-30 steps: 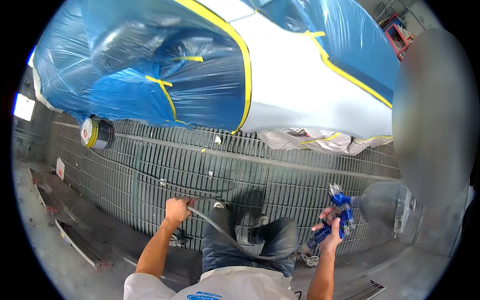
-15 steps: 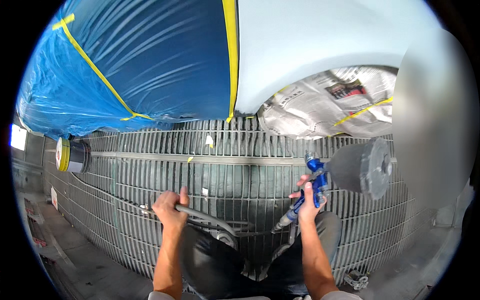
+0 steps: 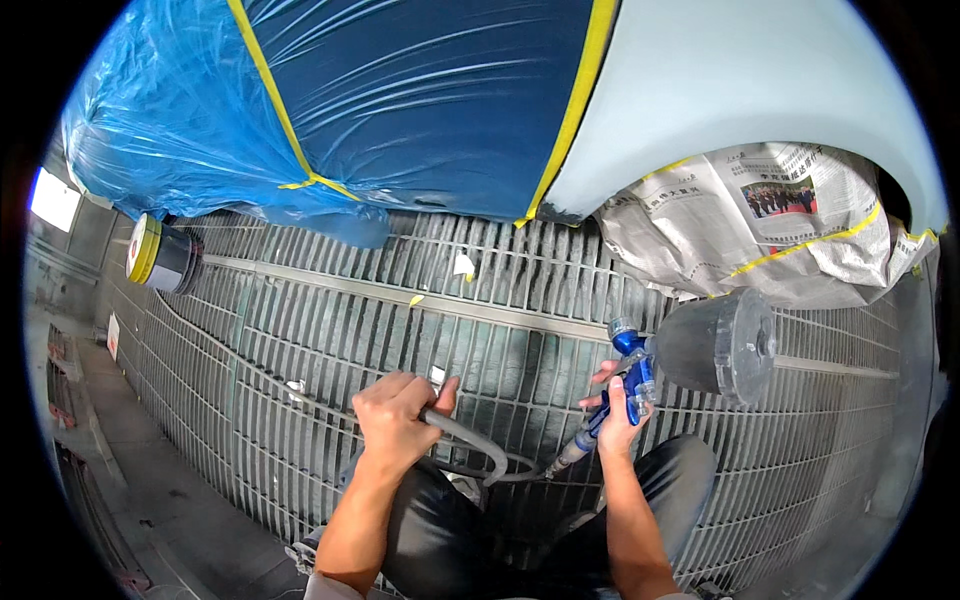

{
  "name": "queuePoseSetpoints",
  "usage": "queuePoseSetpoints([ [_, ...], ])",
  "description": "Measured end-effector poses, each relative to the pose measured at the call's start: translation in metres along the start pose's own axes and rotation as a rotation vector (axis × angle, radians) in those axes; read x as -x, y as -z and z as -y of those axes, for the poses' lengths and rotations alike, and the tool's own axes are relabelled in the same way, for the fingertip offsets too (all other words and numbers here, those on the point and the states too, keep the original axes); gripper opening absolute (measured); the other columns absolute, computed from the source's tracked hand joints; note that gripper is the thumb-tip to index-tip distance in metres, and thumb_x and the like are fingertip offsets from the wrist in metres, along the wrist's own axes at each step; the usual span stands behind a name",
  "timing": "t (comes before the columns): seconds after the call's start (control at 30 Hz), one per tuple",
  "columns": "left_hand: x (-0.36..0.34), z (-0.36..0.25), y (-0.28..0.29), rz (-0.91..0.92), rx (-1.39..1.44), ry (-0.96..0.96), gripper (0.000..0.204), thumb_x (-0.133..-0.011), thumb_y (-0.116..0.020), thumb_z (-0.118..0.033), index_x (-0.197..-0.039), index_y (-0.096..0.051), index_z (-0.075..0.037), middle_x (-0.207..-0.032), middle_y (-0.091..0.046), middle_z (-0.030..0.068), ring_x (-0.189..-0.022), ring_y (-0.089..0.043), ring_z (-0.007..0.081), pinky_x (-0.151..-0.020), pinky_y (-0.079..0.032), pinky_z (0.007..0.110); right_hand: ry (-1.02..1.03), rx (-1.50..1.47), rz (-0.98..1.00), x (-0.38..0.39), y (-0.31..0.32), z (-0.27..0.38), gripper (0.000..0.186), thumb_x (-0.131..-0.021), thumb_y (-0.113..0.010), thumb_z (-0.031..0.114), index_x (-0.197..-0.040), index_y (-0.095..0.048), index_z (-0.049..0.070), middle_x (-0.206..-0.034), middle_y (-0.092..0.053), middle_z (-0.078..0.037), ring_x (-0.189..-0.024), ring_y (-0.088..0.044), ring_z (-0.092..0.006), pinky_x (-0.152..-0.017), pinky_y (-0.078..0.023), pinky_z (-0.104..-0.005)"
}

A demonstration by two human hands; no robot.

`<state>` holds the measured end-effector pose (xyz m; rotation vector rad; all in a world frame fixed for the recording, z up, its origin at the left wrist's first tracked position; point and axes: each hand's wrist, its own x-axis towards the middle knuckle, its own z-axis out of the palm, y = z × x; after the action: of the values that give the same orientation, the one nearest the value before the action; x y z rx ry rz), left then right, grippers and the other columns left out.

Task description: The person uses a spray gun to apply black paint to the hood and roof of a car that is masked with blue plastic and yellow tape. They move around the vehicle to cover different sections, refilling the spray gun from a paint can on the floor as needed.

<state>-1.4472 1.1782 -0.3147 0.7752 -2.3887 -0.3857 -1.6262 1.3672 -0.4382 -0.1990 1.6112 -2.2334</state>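
My right hand [image 3: 622, 412] is wrapped round the handle of a blue spray gun [image 3: 632, 372], its thumb along the near side and some fingers reaching past it. A grey paint cup [image 3: 717, 343] is fixed to the gun and tips out to the right. From the handle's lower end runs a grey air hose [image 3: 470, 437]. My left hand [image 3: 400, 418] grips that hose, which bends in a loop between both hands. Ahead stands a car's pale grey body panel [image 3: 690, 90]; neither hand touches it.
Blue plastic sheeting [image 3: 180, 110] with yellow tape covers the neighbouring dark blue panel [image 3: 430, 110]. Newspaper [image 3: 720, 235] masks the wheel arch. A bucket [image 3: 165, 255] stands at the left on the slatted metal grating [image 3: 330, 340]. My knees are bent below the hands.
The view has swung, so the car and the bucket sit differently in it. My left hand with the hose has come nearer to the spray gun, which stays in my right hand.
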Motion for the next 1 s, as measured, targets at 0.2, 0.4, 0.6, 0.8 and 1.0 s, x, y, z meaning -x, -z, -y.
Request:
queuePoseSetpoints([
  [0.2,-0.003,0.011,0.003,-0.064,-0.039,0.058,0.037,-0.069,-0.08,-0.014,-0.052,-0.047,-0.006,-0.05,-0.046,0.0074,-0.044,-0.047,0.0251,-0.042,-0.036,0.036,0.104,0.165,-0.183,-0.016,-0.014,-0.008,0.034,-0.092,-0.058,0.011,-0.123,-0.051,0.0,-0.106,-0.063,-0.012,-0.087,-0.061,-0.0159,-0.05,-0.058,-0.0292],
  [0.4,-0.006,0.013,0.0,-0.05,-0.026,0.018,0.037,-0.069,-0.079,-0.016,-0.051,-0.047,-0.008,-0.05,-0.046,0.0061,-0.044,-0.047,0.0246,-0.041,-0.036,0.036,-0.099,0.007,0.133,-0.009,-0.042,-0.016,0.033,-0.091,-0.062,0.015,-0.117,-0.056,-0.004,-0.105,-0.064,-0.013,-0.087,-0.064,-0.0192,-0.052,-0.06,-0.0308],
  [0.6,-0.009,0.014,-0.007,-0.01,0.039,0.009,0.035,-0.068,-0.081,-0.012,-0.053,-0.05,-0.004,-0.05,-0.047,0.009,-0.044,-0.048,0.0257,-0.042,-0.036,0.036,-0.198,0.062,0.13,-0.018,-0.041,-0.028,0.028,-0.09,-0.065,0.013,-0.113,-0.056,0.0,-0.09,-0.065,-0.009,-0.068,-0.059,-0.0127,-0.046,-0.051,-0.0268],
  [0.8,-0.012,0.029,-0.006,-0.081,0.047,0.094,0.037,-0.067,-0.08,-0.012,-0.051,-0.047,-0.006,-0.049,-0.045,0.0089,-0.044,-0.046,0.0267,-0.042,-0.035,0.038,0.003,0.146,-0.145,-0.021,-0.028,-0.012,0.029,-0.092,-0.061,0.015,-0.115,-0.054,-0.001,-0.095,-0.063,-0.01,-0.078,-0.061,-0.0148,-0.048,-0.056,-0.0297],
  [1.0,-0.015,0.037,-0.004,-0.129,0.071,0.161,0.041,-0.072,-0.079,-0.013,-0.053,-0.044,-0.002,-0.049,-0.042,0.011,-0.044,-0.042,0.0266,-0.043,-0.031,0.035,-0.099,0.026,0.105,-0.014,-0.042,0.005,0.031,-0.092,-0.06,0.011,-0.118,-0.052,-0.004,-0.101,-0.063,-0.013,-0.081,-0.063,-0.0185,-0.053,-0.059,-0.031],
])
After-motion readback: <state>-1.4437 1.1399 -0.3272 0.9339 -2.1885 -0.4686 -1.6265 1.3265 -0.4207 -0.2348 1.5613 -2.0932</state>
